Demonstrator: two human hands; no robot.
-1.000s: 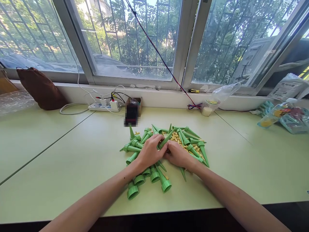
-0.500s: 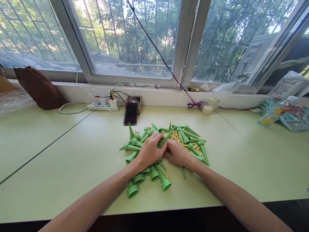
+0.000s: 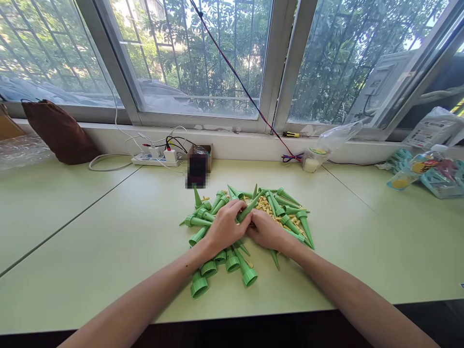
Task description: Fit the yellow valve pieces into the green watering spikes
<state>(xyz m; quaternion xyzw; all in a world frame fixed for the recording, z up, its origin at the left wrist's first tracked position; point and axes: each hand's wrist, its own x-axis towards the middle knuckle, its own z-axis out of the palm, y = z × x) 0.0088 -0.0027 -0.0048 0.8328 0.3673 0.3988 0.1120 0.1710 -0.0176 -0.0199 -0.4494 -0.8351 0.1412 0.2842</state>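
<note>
My left hand (image 3: pixel 227 223) is wrapped round a green plastic watering spike (image 3: pixel 250 208), its pointed end tilted up and to the right. Against the left thumb, my right hand (image 3: pixel 266 229) is closed, fingertips curled under at the spike's near end; whatever they pinch is hidden. Around both hands lie many more green spikes with ribbed, hollow round caps, such as the one nearest the front (image 3: pixel 249 276). A heap of small yellow plastic pieces (image 3: pixel 266 204) spreads behind and to the right of my right hand, partly under the spikes.
Behind the pile stands a small cardboard box (image 3: pixel 206 157) with a blurred dark object before it. A white power strip (image 3: pixel 155 159) and cables are at the back left, near a brown bag (image 3: pixel 60 133). Plastic-wrapped items (image 3: pixel 442 179) and a bagged container (image 3: pixel 311 162) lie at right.
</note>
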